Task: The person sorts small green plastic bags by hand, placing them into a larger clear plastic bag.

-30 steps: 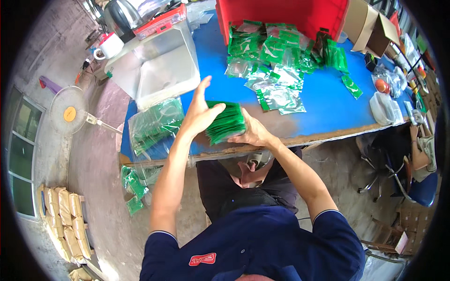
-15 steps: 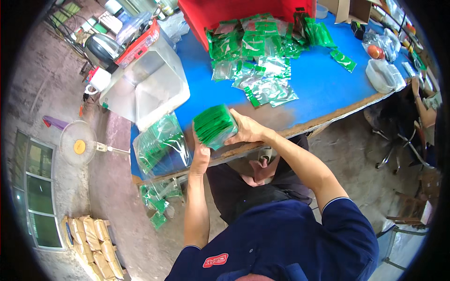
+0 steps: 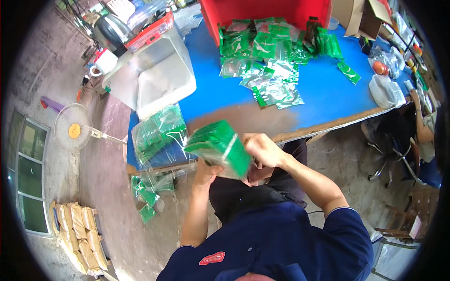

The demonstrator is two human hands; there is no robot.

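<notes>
A thick stack of green and clear plastic packets is tilted above the table's front edge, slightly blurred. My left hand grips its lower left side, thumb across the clear part. A pale strip crosses the stack's green side. Against the right edge of the stack is my right hand, its fingers curled closed; what they pinch is hidden. Left of the stack, a clear plastic bag filled with similar packets lies on the table corner. Farther back, loose green and clear packets are heaped before a red bin.
A translucent plastic tub lies on its side at the left of the blue table. A clear container stands at the right edge. A fan is at left. Another person's arm shows at far right.
The stack has come nearer my body and turned, showing more of its broad green side. My right hand has shifted from wrapping its side to curled fingers at its right edge. The view has shifted slightly.
</notes>
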